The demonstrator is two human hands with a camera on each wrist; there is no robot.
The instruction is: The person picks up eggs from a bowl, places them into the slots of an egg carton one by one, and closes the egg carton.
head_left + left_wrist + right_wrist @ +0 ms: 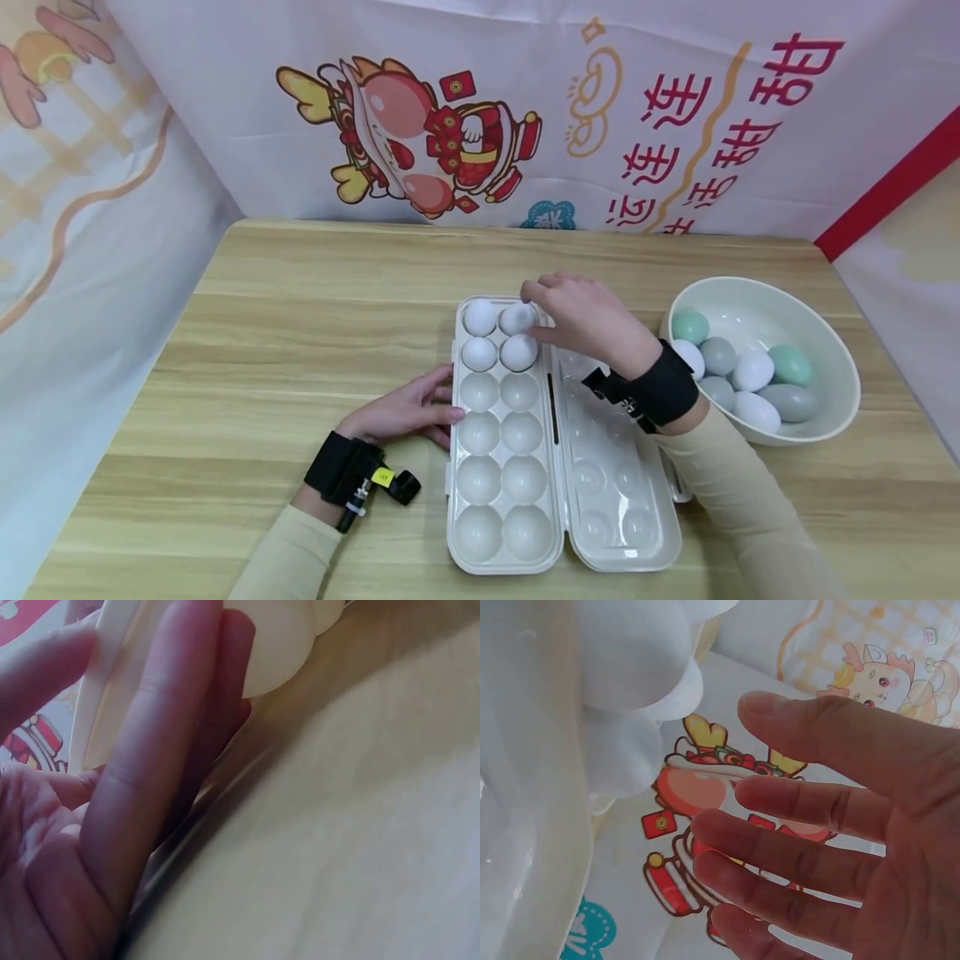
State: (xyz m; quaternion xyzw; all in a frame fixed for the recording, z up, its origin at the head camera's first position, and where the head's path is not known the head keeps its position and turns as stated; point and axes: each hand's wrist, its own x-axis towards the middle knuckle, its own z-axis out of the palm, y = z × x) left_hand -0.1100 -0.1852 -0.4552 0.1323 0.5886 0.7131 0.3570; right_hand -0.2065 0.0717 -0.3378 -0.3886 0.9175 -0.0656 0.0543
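Note:
A white plastic egg box [501, 453] lies unfolded on the table, with its lid [656, 533] spread to the right. White eggs [478, 354] fill the two rows of cups at the far end; the cups nearer me hold none. My left hand [405, 408] grips the box's left edge, and in the left wrist view its fingers [150, 750] and thumb lie on either side of the rim. Above the far right egg [516, 320] hovers my right hand [588, 321]. The right wrist view shows its fingers [802, 859] spread and holding nothing.
A cream bowl [832, 375] stands right of the box, holding several white, grey and green eggs [791, 365]. The wooden table [300, 308] reaches a printed cloth [570, 50] at the back. My right forearm crosses over the lid beside the bowl.

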